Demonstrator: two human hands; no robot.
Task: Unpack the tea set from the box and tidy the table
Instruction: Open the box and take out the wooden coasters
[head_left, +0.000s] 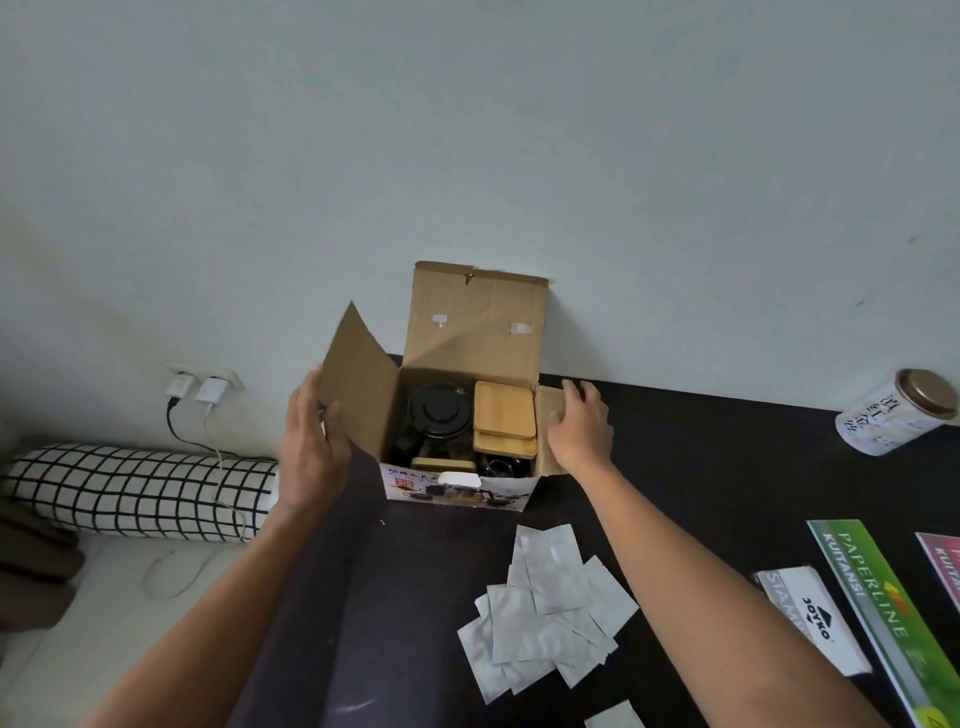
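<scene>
An open cardboard box (457, 483) stands on the dark table (701, 467) against the wall, its lid flap raised at the back. Inside lie a black-lidded glass teapot (439, 415), square bamboo lids (504, 410) stacked at the right, and dark cups near the front. My left hand (311, 441) presses the outside of the left side flap (358, 384), holding it out. My right hand (579, 426) rests on the right side flap (548, 410), pushing it outward. Neither hand holds a piece of the tea set.
Several silver foil sachets (550, 603) lie scattered in front of the box. A white tin with a gold lid (898, 415) lies at the far right. Receipt books (878, 608) and a stamp pad box (815, 618) sit at right. A checked bolster (135, 491) and charger cables (208, 415) are left of the table.
</scene>
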